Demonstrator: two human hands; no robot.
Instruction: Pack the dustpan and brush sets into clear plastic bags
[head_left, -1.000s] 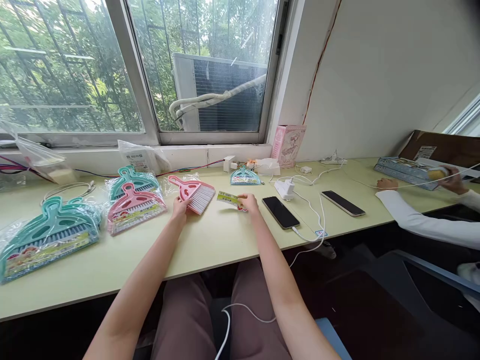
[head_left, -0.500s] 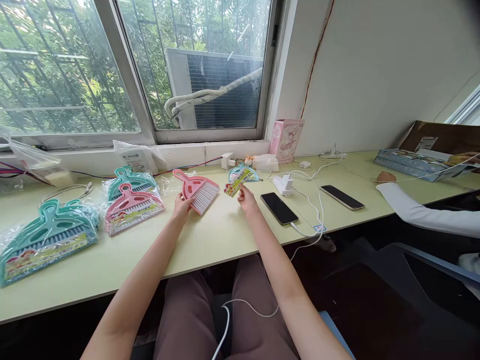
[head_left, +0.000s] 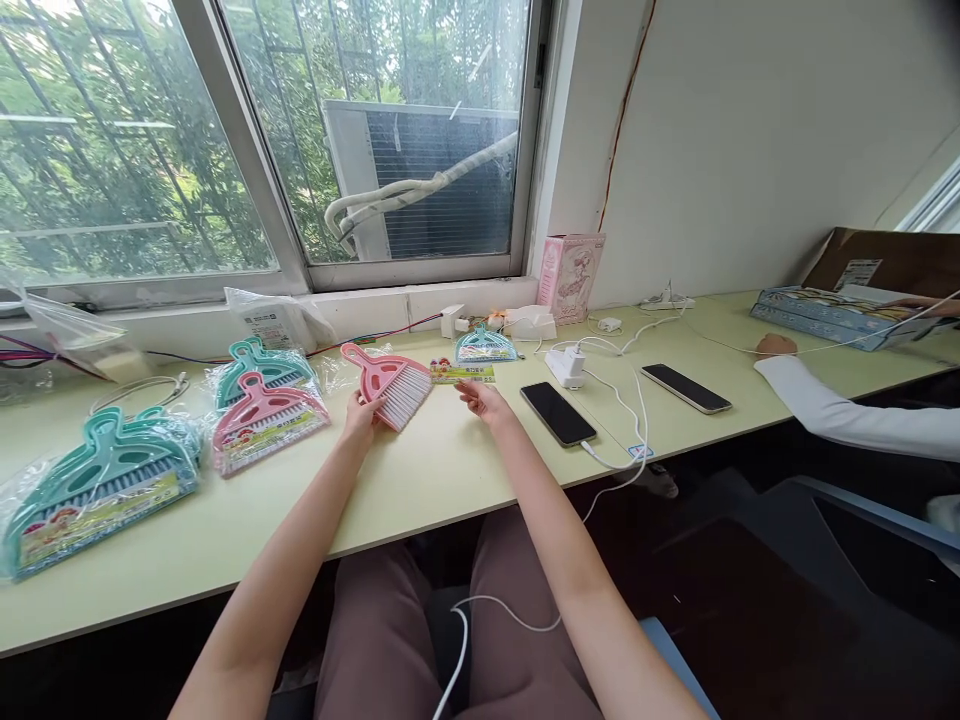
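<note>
My left hand [head_left: 363, 415] grips the left edge of a pink dustpan with a white-bristled brush [head_left: 397, 385], its handle pointing away to the upper left. My right hand [head_left: 484, 399] hovers over the table with fingers apart and nothing in them. Just beyond it lies a printed yellow-green label card [head_left: 469, 373], flat on the table. Behind the card is a small teal dustpan set [head_left: 486, 346]. To the left sit wrapped sets: a pink one [head_left: 270, 422], a teal one behind it [head_left: 259, 372], and larger teal ones [head_left: 112, 475].
A black phone [head_left: 559, 413] with a charging cable lies right of my right hand, near a white plug adapter [head_left: 566, 367]. A second phone [head_left: 686, 388] is farther right. A pink box [head_left: 571, 278] stands by the wall. Another person's white sleeve [head_left: 847, 415] rests at the table's right.
My right hand has let go of the label card, which was lifted and turned and now lies flat by the small teal set. The left hand keeps its hold on the pink dustpan.
</note>
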